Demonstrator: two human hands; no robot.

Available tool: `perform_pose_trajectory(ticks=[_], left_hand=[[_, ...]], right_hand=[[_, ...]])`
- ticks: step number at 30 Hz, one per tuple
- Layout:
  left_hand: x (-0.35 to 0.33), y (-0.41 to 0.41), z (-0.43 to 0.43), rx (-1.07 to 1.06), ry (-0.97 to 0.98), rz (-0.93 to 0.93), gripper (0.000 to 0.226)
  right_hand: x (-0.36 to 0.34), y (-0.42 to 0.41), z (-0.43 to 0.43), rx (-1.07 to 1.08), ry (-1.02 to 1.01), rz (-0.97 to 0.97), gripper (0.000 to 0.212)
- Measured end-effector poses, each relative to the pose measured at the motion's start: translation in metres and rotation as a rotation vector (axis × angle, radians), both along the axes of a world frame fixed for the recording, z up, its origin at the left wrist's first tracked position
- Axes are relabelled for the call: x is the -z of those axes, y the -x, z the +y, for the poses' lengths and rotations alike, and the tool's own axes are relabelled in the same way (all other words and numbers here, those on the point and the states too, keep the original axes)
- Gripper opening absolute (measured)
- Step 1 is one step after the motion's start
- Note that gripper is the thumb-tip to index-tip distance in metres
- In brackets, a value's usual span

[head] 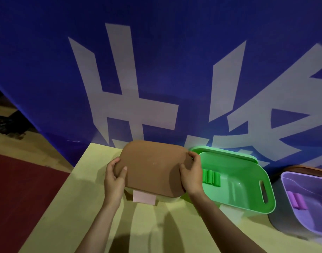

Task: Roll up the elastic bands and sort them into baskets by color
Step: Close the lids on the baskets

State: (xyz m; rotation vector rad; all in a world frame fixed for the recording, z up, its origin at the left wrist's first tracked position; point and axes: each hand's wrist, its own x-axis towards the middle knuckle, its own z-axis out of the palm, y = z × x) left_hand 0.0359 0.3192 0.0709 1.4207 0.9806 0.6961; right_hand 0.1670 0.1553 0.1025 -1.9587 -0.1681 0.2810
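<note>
- Both hands grip a brown lid (pixel 152 167) by its short ends and hold it flat over a pale basket (pixel 167 199), of which only a strip of the near rim shows.
- The left hand (pixel 113 181) clasps the lid's left end: the thumb (pixel 123 171) lies on top and the other fingers curl under the edge.
- The right hand (pixel 192 175) clasps the right end in the same way, thumb on top, fingers wrapped round the edge beside the green basket (pixel 255 179).
- A pink band (pixel 144 197) hangs out from under the lid's near edge, over the pale basket's front.
- The green basket stands just right of the lid, open, with a slot handle in its right wall.
- Rolled green bands (pixel 211 178) lie side by side inside it, against the left wall.
- A green lid (pixel 235 155) leans behind the green basket at its far rim.
- A purple basket (pixel 302 181) sits further right, cut off by the picture's edge; a rolled purple band (pixel 296 200) lies inside it.
- A brown edge (pixel 309 169) shows behind the purple basket; what it belongs to I cannot tell.
- All baskets stand on a pale yellow desk (pixel 83 198), along its far side.
- A blue banner (pixel 47 70) with large white characters rises behind the desk.
- A red floor patch (pixel 19 189) lies to the left.
</note>
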Motion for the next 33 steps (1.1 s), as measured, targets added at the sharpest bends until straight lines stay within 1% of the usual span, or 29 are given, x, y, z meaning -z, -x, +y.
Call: perform_pose_trajectory(ticks=[7,12,17,19,21,24,26,30,33], left_hand=[[0.002,-0.002,-0.002,-0.004,0.019,-0.031,0.038],[0.002,0.002,0.011,0.003,0.000,-0.049,0.039],[0.004,0.001,0.018,0.017,0.015,-0.061,0.040],[0.004,0.000,0.017,0.006,0.013,-0.053,0.041],[0.005,-0.001,0.016,-0.003,0.017,-0.043,0.042],[0.004,-0.001,0.017,-0.017,0.024,-0.039,0.044],[0.002,-0.001,0.017,-0.031,0.025,-0.035,0.045],[0.001,-0.001,0.016,-0.038,0.017,-0.031,0.046],[0.002,0.000,0.017,-0.034,0.030,-0.030,0.046]], right_hand=[[0.003,-0.006,0.000,-0.007,0.013,0.012,0.044],[0.014,0.002,0.003,0.014,-0.042,0.052,0.044],[0.018,0.013,0.007,0.070,-0.128,0.063,0.057],[0.020,0.016,0.008,0.073,-0.119,0.069,0.059],[0.023,0.015,0.008,0.079,-0.124,0.083,0.056],[0.025,0.010,0.009,0.116,-0.192,0.188,0.053],[0.025,0.007,0.010,0.130,-0.205,0.217,0.048],[0.025,0.000,0.015,0.196,-0.242,0.234,0.032],[0.025,-0.003,0.019,0.197,-0.210,0.209,0.032]])
